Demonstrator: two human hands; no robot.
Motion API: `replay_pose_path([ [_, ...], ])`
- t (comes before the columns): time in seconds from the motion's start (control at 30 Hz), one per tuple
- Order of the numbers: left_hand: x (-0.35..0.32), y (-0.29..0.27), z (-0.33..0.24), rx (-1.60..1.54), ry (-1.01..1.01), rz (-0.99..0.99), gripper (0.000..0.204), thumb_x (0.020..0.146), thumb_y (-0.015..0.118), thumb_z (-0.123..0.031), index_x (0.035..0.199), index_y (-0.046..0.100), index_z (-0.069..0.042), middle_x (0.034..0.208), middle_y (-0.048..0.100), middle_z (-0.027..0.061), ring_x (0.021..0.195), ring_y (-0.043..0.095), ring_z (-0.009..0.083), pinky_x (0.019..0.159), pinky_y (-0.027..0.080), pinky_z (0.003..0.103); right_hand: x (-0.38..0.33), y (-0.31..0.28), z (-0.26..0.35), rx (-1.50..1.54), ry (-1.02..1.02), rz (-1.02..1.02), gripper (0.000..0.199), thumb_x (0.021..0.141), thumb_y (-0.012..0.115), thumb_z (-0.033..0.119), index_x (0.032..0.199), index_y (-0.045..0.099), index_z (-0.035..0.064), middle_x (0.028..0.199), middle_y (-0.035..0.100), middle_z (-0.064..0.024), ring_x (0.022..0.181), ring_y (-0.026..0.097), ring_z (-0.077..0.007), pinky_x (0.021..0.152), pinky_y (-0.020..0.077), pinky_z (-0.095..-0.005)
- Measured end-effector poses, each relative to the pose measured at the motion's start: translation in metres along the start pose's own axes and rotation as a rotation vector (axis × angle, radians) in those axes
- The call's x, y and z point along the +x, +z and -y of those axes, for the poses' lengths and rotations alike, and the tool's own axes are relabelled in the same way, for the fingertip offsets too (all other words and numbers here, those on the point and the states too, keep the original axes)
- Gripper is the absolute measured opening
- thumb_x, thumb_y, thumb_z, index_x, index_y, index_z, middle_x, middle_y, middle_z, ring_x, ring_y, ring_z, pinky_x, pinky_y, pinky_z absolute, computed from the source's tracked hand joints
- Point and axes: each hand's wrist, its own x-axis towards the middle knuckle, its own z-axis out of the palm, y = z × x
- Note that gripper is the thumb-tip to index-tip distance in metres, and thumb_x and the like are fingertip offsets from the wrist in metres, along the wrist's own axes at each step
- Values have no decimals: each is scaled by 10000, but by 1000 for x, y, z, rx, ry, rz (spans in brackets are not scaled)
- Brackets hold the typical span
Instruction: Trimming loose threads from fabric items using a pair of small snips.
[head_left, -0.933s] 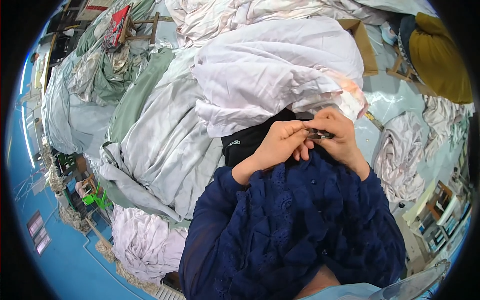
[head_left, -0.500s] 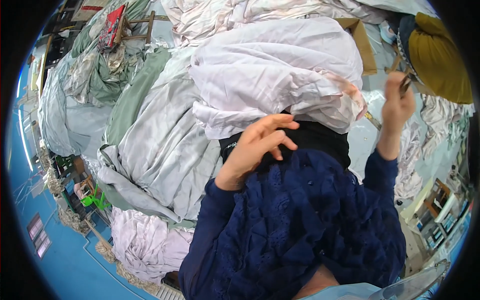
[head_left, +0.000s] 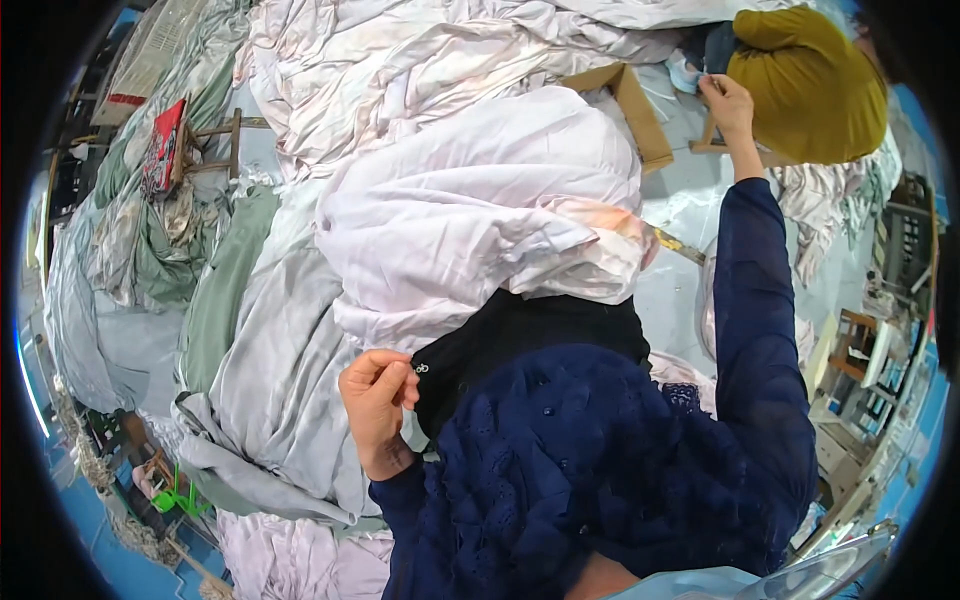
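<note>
My left hand point(head_left: 378, 402) is closed, thumb against curled fingers, beside my black trousers point(head_left: 535, 335). Whatever it may grip is too small to make out. My right hand point(head_left: 730, 108) reaches out at the upper right, its fingers pinched together close to a light-blue item point(head_left: 684, 74) by another person. What lies between those fingers is not clear. Across my knees is bunched a pale pinkish-white cloth point(head_left: 480, 200), with an orange-tinted patch at its right end. Neither hand touches it.
A person in a mustard top point(head_left: 810, 90) bends low at the upper right. An open cardboard box point(head_left: 640, 115) stands beyond my knees. Grey-white cloth point(head_left: 290, 390) heaps on my left, white sheets point(head_left: 420, 70) lie ahead, and a wooden stool point(head_left: 235, 140) is far left.
My right arm has stretched forward and leftward, near the other person; the small dark tool seen in that hand is no longer distinct. My left hand moved left and down, its fingers closing.
</note>
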Motion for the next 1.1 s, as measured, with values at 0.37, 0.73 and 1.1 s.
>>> replay_pose_path([
  [0.37,17,-36,44,329,289,-496,310,854,702,-111,1117,618,30,1055,646,81,871,602,126,769,494,266,-65,-29,111,427,-88,270,244,1003,534,160,1173,681,65,899,630,29,715,471,-49,651,397,-177],
  [0.73,70,-51,64,236,217,-475,301,876,701,-168,1071,617,47,969,621,48,861,534,97,773,449,252,-225,2,352,788,-718,906,487,726,615,-142,1160,644,77,1166,641,-104,946,649,-229,775,518,-284],
  [1.1,106,-75,62,171,661,-760,161,941,622,-111,807,596,-26,697,512,-55,683,427,37,603,379,220,-213,118,350,671,-739,484,451,688,652,-103,1102,683,74,1107,675,-85,975,642,-265,816,513,-328],
])
